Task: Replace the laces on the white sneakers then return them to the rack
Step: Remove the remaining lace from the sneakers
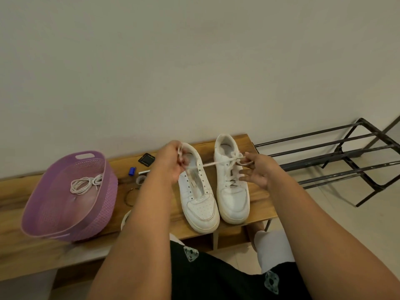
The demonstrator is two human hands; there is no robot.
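Observation:
Two white sneakers stand side by side on the wooden table [259,204], toes toward me. The left sneaker [198,198] has bare eyelets and no lace. The right sneaker [232,191] is laced. My left hand [173,162] hovers over the left sneaker's heel and grips one end of the white lace [213,163], which runs taut to the knot on the right sneaker. My right hand [257,168] is beside the right sneaker's collar, thumb and forefinger pinching the lace's other end, the remaining fingers spread.
A purple plastic basket [49,213] at the left holds a coiled white lace [85,184]. Small items lie between basket and shoes: a black square object [146,159], a blue cap [132,171], a beaded bracelet [128,197]. A black metal shoe rack [337,156] stands to the right.

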